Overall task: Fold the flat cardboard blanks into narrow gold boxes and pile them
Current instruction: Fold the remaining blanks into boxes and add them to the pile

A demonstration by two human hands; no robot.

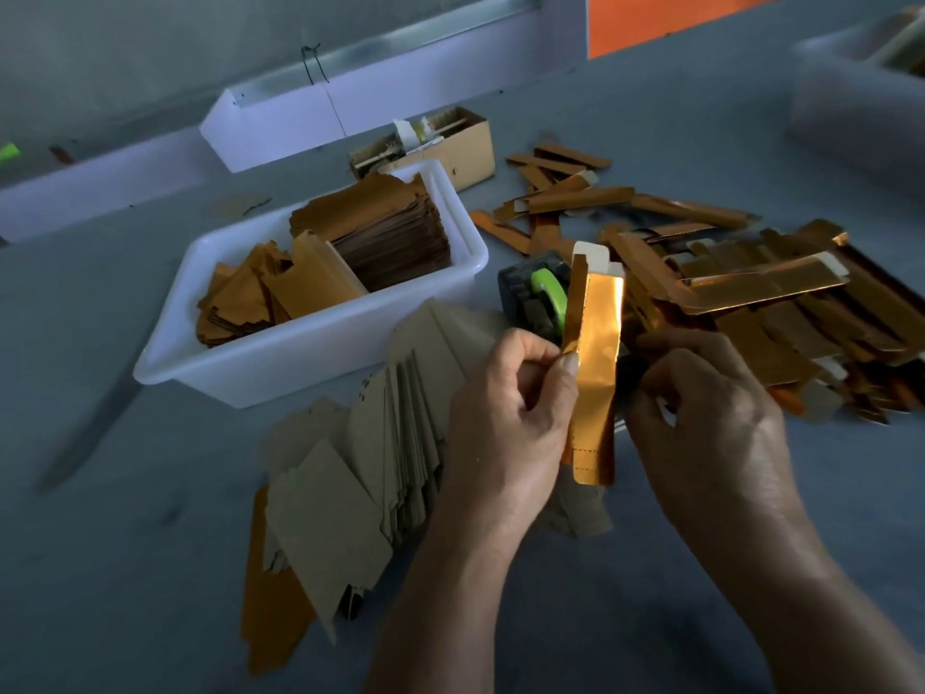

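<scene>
While both hands clasp it upright, gold box point(593, 363): half-formed. Left hand point(505, 423) pinches its left edge; right hand point(701, 418) curls behind its right side. Advice: press creases square between fingertips point(568, 365), then tuck flaps.

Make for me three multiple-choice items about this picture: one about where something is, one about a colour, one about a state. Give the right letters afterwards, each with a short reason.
1. Where is the pile of folded gold boxes?
A. right of the hands
B. inside the white tub
C. on the brown carton

2. What colour is the roll in the tape dispenser?
A. red
B. green
C. blue

3. What state is the box being held in?
A. lying flat on the table
B. crushed into a ball
C. upright, gripped by both hands

Answers:
1 A: the pile lies right of the right hand.
2 B: a green roll shows.
3 C: the left hand pinches its edge too.
</scene>
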